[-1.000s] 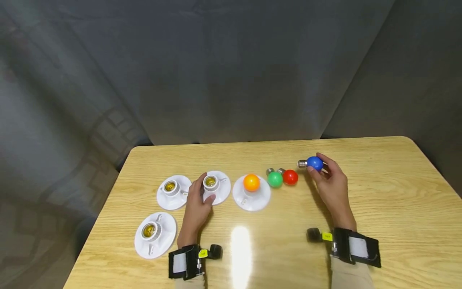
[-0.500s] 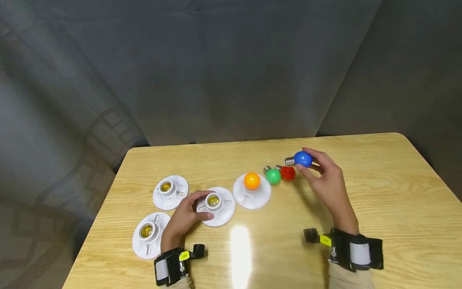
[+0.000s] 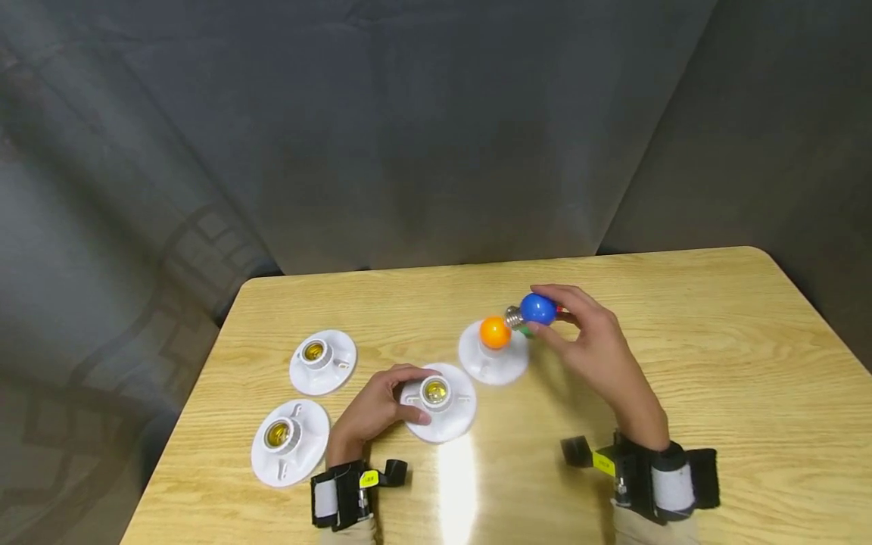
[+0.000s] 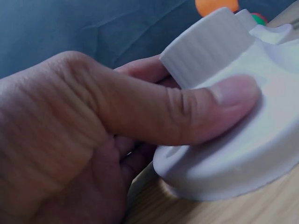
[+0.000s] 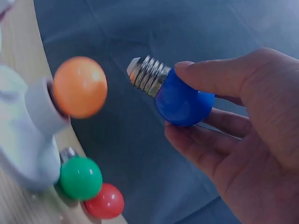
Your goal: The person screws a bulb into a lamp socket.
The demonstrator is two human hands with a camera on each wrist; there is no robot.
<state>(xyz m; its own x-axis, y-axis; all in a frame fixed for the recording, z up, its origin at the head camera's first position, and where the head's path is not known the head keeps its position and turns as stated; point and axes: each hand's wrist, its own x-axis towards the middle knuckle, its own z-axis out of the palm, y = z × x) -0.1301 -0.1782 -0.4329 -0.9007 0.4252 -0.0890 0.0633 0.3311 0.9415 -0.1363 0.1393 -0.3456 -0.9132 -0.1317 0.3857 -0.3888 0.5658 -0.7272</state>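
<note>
Leftward it has come, the blue bulb [image 3: 538, 309], from well out on the right to just beside the orange bulb [image 3: 495, 332], carried by the right hand [image 3: 591, 342]. And look, the left hand [image 3: 377, 406] has drawn its holder [image 3: 446, 425] rightward and nearer the person, while the orange bulb's base plate [image 3: 492, 372] has edged right too!

Now the grips: right thumb and fingers pinch the blue globe, palm clear of it, the metal screw end poking out leftward, bare. From the right wrist you can see a gap between that tip and the orange bulb; nothing touches. The left hand has thumb on top of the plate, fingers round the far side of the socket [image 3: 436, 391]; whether the plate is fully down on the table [image 3: 715, 341], I can't tell.

That bulb looks light to me, stiff, its glossy skin likely a bit slippery, and fragile if the globe is glass. Widest part of the globe is the place to hold it, firmly but without squeezing, thread left free. Below, the green bulb [image 5: 81, 178] and red bulb [image 5: 105, 201] lie side by side, and two more sockets [image 3: 314, 352] stand off to the left.
</note>
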